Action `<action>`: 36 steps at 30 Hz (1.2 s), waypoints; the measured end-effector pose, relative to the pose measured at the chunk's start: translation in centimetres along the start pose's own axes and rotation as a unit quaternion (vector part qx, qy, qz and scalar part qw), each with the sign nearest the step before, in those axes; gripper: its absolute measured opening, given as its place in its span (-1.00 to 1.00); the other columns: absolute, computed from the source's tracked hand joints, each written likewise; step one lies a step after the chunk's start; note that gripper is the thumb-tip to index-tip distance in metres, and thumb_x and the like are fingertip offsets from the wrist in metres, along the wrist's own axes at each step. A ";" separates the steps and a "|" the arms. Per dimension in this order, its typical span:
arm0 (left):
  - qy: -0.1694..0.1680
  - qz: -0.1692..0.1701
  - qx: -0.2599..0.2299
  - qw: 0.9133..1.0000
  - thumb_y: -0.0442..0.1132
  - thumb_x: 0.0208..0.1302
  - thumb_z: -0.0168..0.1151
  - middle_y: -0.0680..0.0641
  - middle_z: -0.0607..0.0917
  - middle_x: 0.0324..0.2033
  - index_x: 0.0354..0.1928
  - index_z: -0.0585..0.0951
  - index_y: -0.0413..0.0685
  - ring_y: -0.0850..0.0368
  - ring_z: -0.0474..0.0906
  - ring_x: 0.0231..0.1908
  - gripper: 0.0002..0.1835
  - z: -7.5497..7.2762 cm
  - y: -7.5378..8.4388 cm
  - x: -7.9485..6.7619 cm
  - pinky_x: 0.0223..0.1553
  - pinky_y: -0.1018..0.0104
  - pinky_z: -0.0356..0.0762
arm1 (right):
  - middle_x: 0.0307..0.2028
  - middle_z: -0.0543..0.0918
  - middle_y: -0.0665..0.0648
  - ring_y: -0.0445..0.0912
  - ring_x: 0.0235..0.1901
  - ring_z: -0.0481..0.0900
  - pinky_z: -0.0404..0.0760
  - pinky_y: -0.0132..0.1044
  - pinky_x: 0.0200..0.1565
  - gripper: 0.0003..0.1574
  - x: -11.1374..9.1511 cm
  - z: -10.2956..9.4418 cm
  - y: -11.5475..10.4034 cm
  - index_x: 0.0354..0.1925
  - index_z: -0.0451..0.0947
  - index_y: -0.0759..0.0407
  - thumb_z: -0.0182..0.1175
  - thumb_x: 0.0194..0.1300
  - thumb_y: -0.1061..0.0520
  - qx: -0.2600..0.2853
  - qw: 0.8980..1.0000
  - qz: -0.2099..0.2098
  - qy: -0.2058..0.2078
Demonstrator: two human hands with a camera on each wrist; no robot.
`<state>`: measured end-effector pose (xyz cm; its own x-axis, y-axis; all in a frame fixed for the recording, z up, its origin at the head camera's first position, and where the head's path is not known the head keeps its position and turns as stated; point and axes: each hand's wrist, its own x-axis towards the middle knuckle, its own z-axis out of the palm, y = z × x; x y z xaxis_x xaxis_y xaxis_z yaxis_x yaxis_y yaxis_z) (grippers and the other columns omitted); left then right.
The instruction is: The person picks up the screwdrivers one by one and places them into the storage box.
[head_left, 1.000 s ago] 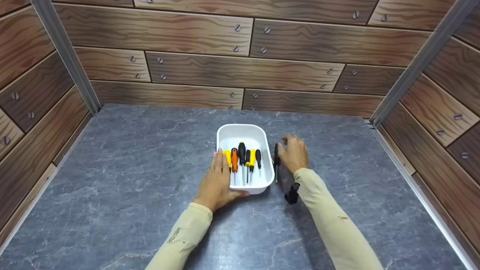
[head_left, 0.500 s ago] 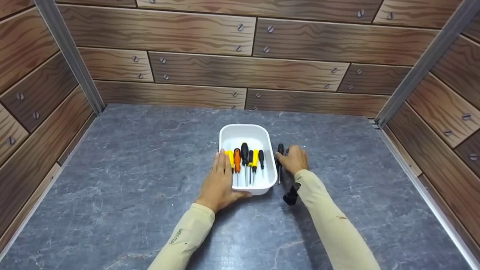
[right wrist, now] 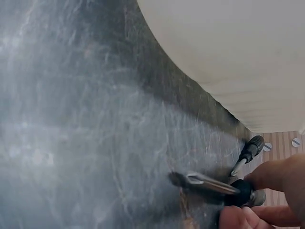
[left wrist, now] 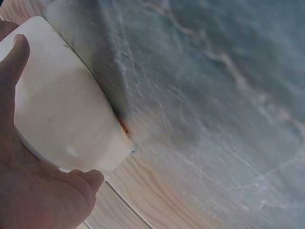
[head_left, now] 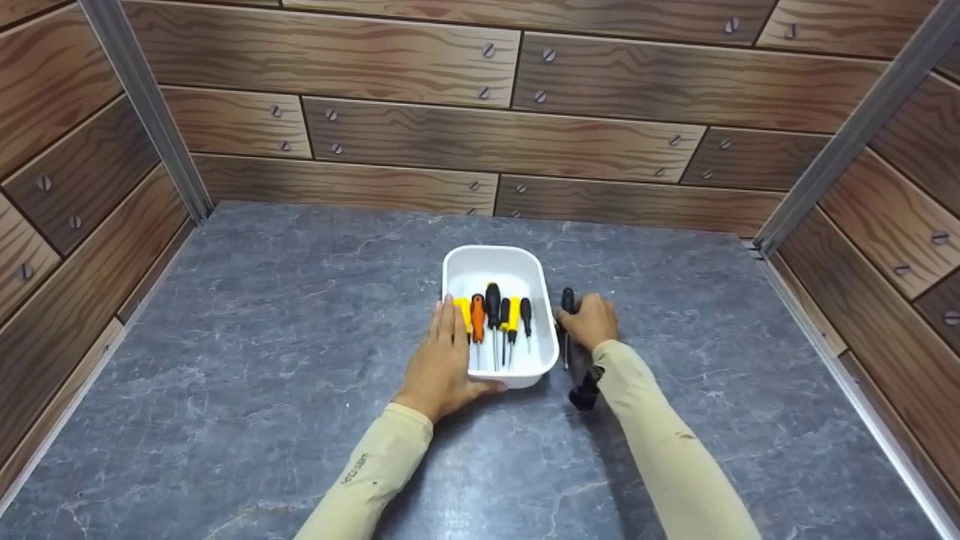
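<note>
In the head view, a white plastic tray (head_left: 498, 264) holds several screwdrivers, including an orange-handled one (head_left: 478, 309), yellow-handled ones and a large black-handled one (head_left: 493, 296). My left hand (head_left: 439, 367) lies along the tray's left side, fingers straight, thumb against the near wall. The left wrist view shows this hand touching the tray's outer wall (left wrist: 66, 100). Beside the tray's right side, my right hand (head_left: 592, 321) pinches a black-handled screwdriver (right wrist: 242, 192) low over the table. Close to the tray, another black-handled screwdriver (right wrist: 252, 147) shows beyond it in the right wrist view.
The grey marbled table (head_left: 300, 315) surrounds the tray. Wood-patterned walls (head_left: 420, 139) with metal corner posts (head_left: 146, 105) enclose it at the back and sides. A black device (head_left: 583, 394) is strapped below my right wrist.
My right hand has come down beside the tray, and its fingers have closed on a black-handled screwdriver. My left hand stays at the tray. The head view has shifted slightly.
</note>
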<state>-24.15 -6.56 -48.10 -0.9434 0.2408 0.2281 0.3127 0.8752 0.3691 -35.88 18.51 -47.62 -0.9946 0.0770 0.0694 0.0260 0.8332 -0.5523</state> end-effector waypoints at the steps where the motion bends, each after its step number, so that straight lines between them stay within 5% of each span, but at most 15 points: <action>1: 0.000 0.000 -0.001 1.000 0.42 -0.08 0.47 -0.48 -0.06 0.52 0.50 -0.02 -0.54 -0.35 -0.08 0.52 0.45 0.0 0.0 0.0 0.49 -0.03 0.07 | -0.48 0.67 0.22 0.16 -0.36 0.58 0.57 0.05 -0.19 -0.66 0.0 0.0 0.0 -0.49 0.62 0.28 0.37 0.22 0.03 0.001 1.000 0.003 -0.002; 9: -0.005 -0.002 -0.005 1.000 0.42 -0.07 0.46 -0.48 -0.07 0.52 0.51 -0.02 -0.53 -0.37 -0.08 0.52 0.45 0.0 0.0 0.1 0.50 -0.04 0.05 | -0.43 0.70 0.22 0.13 -0.36 0.63 0.62 -0.05 -0.18 -0.68 -0.2 -0.8 0.2 -0.33 0.70 0.35 0.35 0.22 0.06 0.032 0.999 0.017 -0.003; 16: -0.013 -0.007 -0.003 1.000 0.43 -0.06 0.45 -0.47 -0.10 0.53 0.52 -0.04 -0.51 -0.35 -0.11 0.52 0.45 -0.2 0.1 0.1 0.51 -0.02 0.01 | -0.18 0.75 0.34 0.17 -0.13 0.66 0.59 -0.03 0.03 -0.55 0.2 -2.7 -0.6 -0.05 0.71 0.39 0.23 0.24 0.07 0.071 0.996 0.038 0.040; 24: -0.012 -0.005 0.008 1.000 0.45 -0.05 0.42 -0.48 -0.07 0.52 0.51 -0.02 -0.53 -0.37 -0.09 0.52 0.45 -0.2 0.2 0.1 0.48 -0.04 0.10 | -0.33 0.78 0.27 -0.21 -0.62 0.66 0.67 -0.41 -0.49 -0.60 0.3 -3.9 -3.8 -0.09 0.71 0.40 0.26 0.26 0.10 0.163 0.983 0.007 0.079; 30: -0.006 0.000 0.009 1.000 0.44 -0.05 0.44 -0.50 -0.05 0.51 0.50 -0.01 -0.54 -0.38 -0.06 0.51 0.44 -0.2 0.1 0.0 0.48 -0.05 0.10 | -0.30 0.74 0.36 -0.18 -0.65 0.65 0.75 -0.26 -0.47 -0.58 -0.2 -3.7 -6.5 -0.03 0.62 0.53 0.27 0.27 0.20 0.259 0.965 -0.004 0.042; 36: -0.001 0.002 0.009 1.000 0.44 -0.07 0.45 -0.51 -0.03 0.51 0.50 0.01 -0.55 -0.39 -0.03 0.50 0.44 -0.2 0.2 0.1 0.48 -0.06 0.11 | -0.26 0.71 0.41 -0.20 -0.68 0.62 0.71 -0.35 -0.53 -0.57 -0.6 -2.5 -8.9 0.02 0.57 0.59 0.29 0.29 0.26 0.300 0.954 -0.008 -0.023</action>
<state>-24.18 -6.49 -47.83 -0.9424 0.2454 0.2272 0.3145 0.8814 0.3524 -35.24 12.36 -40.69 -0.9982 0.0310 0.0522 -0.0371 0.3699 -0.9283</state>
